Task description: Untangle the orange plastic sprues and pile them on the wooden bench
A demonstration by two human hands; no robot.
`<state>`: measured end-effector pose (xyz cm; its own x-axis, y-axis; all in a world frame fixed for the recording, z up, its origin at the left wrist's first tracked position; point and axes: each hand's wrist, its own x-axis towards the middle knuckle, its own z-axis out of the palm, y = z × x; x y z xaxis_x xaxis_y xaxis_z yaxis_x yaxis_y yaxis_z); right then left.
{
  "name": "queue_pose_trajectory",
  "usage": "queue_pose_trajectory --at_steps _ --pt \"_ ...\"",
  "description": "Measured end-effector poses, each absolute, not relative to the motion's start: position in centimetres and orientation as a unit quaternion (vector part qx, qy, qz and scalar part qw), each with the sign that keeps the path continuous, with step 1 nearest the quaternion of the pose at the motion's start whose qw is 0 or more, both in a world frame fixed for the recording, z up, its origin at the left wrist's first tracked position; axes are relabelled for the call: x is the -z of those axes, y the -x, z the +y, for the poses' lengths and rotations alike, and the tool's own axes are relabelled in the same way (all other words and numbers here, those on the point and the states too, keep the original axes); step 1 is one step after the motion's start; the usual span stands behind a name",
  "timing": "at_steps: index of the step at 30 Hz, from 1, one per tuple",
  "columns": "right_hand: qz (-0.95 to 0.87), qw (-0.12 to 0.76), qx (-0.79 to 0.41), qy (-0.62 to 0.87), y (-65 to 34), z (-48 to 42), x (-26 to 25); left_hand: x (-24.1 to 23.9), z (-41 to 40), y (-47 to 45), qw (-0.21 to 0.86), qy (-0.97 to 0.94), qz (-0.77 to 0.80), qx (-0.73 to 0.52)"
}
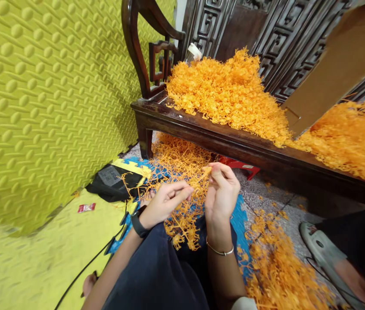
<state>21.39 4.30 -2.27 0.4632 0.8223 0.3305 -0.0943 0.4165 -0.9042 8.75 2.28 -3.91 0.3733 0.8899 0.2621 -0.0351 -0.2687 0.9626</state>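
Observation:
My left hand (169,200), with a black band on its wrist, is closed with thumb and fingertips together. What it holds, if anything, blends into the orange behind it. To its right my right hand (223,189) is raised, its thumb and index finger pinching a small orange plastic piece (207,169). Orange branched plastic pieces with small flower-like ends (184,232) lie over my lap below the hands. Just beyond them, a heap of thin orange plastic stems (182,153) spreads across the floor under the bench.
A dark wooden bench (201,127) bears a large orange pile (227,92) and a cardboard piece (334,64). More orange pieces (282,262) cover the floor at right, near another person's sandalled foot (327,258). A black bag (114,183) and red wrapper (86,208) lie left.

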Motion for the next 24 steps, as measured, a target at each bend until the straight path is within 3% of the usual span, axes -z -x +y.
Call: queue_pose_trajectory --at_steps 4,16,21,24 --pt "-0.371 0.748 -0.375 0.403 -21.6 4.4 2.3 3.8 2.2 -8.9 0.513 -0.659 0.332 -0.439" --pt "-0.345 0.789 -0.333 0.385 -21.8 4.0 2.2 3.1 2.1 -10.0 0.501 -0.687 0.329 -0.412" --pt "-0.369 0.783 -0.272 0.422 -23.5 4.4 2.3 3.2 1.9 -10.1 0.494 -0.699 0.316 -0.409" --pt "-0.324 0.849 -0.158 0.385 -27.7 5.2 2.2 4.6 1.3 -9.2 0.519 -0.682 0.333 -0.393"
